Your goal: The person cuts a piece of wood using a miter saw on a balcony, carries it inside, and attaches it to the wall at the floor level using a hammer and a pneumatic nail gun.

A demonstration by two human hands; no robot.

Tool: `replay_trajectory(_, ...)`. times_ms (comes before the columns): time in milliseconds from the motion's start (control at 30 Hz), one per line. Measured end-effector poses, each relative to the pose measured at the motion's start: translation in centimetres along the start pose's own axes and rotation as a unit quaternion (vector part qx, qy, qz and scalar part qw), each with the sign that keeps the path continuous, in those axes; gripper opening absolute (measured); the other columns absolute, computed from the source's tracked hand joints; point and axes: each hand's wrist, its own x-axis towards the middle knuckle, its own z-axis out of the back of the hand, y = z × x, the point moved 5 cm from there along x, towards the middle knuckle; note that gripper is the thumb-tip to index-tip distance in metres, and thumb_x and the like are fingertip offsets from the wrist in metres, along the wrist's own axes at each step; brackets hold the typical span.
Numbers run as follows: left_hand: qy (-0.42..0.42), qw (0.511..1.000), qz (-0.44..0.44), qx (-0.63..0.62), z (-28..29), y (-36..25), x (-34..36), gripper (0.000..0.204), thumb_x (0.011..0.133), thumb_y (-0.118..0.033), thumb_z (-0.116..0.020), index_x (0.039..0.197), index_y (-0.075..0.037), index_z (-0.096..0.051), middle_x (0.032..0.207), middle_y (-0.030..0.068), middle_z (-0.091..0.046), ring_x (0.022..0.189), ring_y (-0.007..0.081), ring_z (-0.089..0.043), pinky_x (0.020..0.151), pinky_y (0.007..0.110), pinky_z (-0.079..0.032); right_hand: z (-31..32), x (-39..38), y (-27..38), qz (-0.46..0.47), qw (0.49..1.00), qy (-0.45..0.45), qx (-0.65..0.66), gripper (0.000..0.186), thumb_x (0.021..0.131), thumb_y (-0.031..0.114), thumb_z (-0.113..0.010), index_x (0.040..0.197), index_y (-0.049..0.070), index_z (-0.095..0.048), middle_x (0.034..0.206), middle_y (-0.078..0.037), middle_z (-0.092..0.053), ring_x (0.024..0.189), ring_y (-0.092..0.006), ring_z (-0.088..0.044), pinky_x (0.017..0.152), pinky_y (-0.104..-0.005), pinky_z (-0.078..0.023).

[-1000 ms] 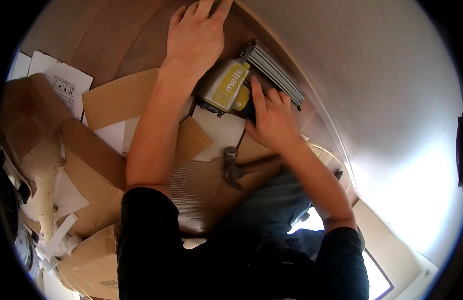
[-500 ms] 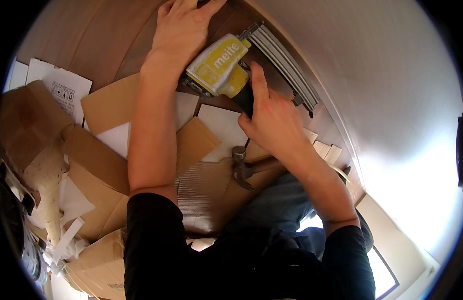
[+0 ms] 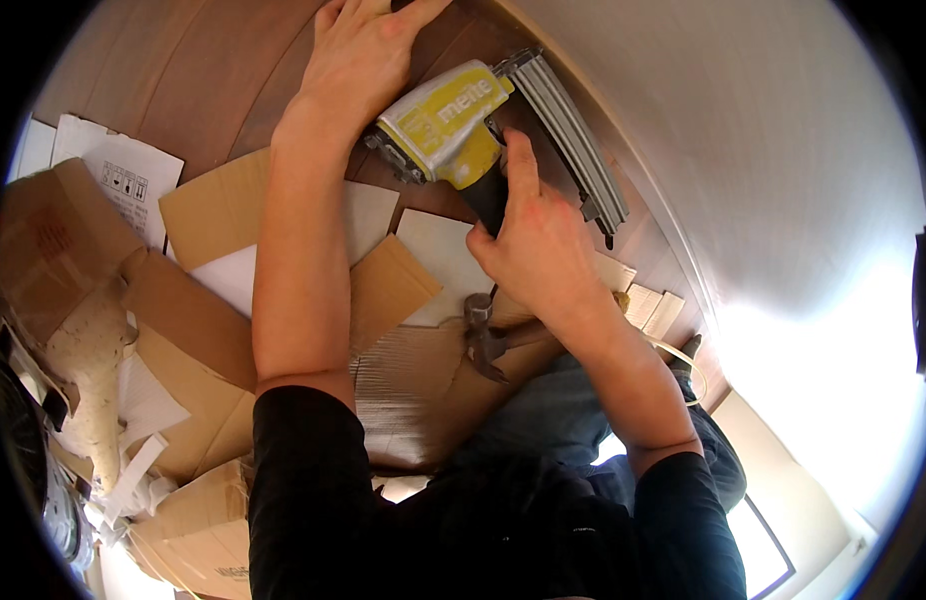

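Observation:
My right hand is wrapped round the dark handle of a yellow and grey pneumatic nail gun, with the index finger stretched along the trigger area. The gun's long grey magazine slants beside the foot of a pale panel. At the top edge, my left hand reaches past the gun's body. Its thumb and fingers are spread, and the fingertips are cut off by the picture's edge, so what they touch is hidden. Below my right hand, a claw hammer lies on cardboard.
Brown wooden flooring runs along the pale upright panel on the right. Flattened cardboard and white sheets cover the floor at left and centre. Small wood pieces and a thin pale hose lie near my right forearm.
The nail gun has turned slightly, its body shifting up and right while the magazine's lower end swings left. My right hand has moved a little left with it; my left hand is nearly still.

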Motion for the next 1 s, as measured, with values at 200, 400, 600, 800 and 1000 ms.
replay_trajectory(200,0.006,1.0,0.003,-0.024,0.2,0.3,0.0,0.075,0.083,0.005,-0.059,0.152,-0.022,-0.054,0.161,0.0074,-0.038,0.13,0.0249,-0.054,0.111,0.048,-0.039,0.1,0.1,0.4,0.0,1.0,-0.006,0.012,0.091,0.078,0.014,-0.077,0.154,0.002,-0.029,0.11,-0.029,-0.069,0.099,-0.0477,-0.068,0.087,-0.0527,-0.056)
replay_trajectory(400,0.012,0.999,-0.002,-0.042,0.1,0.6,0.2,0.074,0.082,0.008,-0.058,0.151,-0.021,-0.055,0.159,0.0077,-0.04,0.128,0.0244,-0.056,0.108,0.048,-0.041,0.5,0.1,1.2,0.018,1.0,-0.019,-0.007,0.086,0.076,0.013,-0.075,0.145,-0.007,-0.029,0.091,-0.028,-0.069,0.085,-0.0444,-0.069,0.077,-0.0506,-0.057)
replay_trajectory(600,-0.007,0.999,-0.014,-0.045,0.0,0.9,0.4,0.07,0.084,0.009,-0.056,0.147,-0.021,-0.059,0.157,0.0072,-0.043,0.122,0.024,-0.059,0.103,0.047,-0.043,0.5,0.0,1.5,0.003,1.0,-0.014,0.021,0.086,0.076,0.012,-0.075,0.146,-0.007,-0.027,0.09,-0.03,-0.068,0.085,-0.0468,-0.068,0.077,-0.0516,-0.057)
replay_trajectory(800,-0.008,0.998,-0.01,-0.053,-0.2,1.1,0.2,0.07,0.084,0.009,-0.057,0.147,-0.021,-0.06,0.157,0.0069,-0.043,0.121,0.0242,-0.059,0.102,0.048,-0.044,0.3,0.2,1.7,0.006,1.0,-0.017,0.017,0.087,0.076,0.011,-0.075,0.147,-0.008,-0.027,0.092,-0.031,-0.068,0.087,-0.0471,-0.069,0.078,-0.052,-0.057)
replay_trajectory(1000,-0.002,0.999,-0.007,-0.053,0.1,1.1,0.2,0.071,0.084,0.009,-0.057,0.148,-0.022,-0.059,0.157,0.007,-0.042,0.12,0.025,-0.06,0.102,0.049,-0.045,0.4,0.1,1.9,-0.002,1.0,-0.015,0.015,0.089,0.076,0.012,-0.075,0.148,-0.008,-0.027,0.095,-0.031,-0.069,0.089,-0.0471,-0.069,0.08,-0.0519,-0.057)
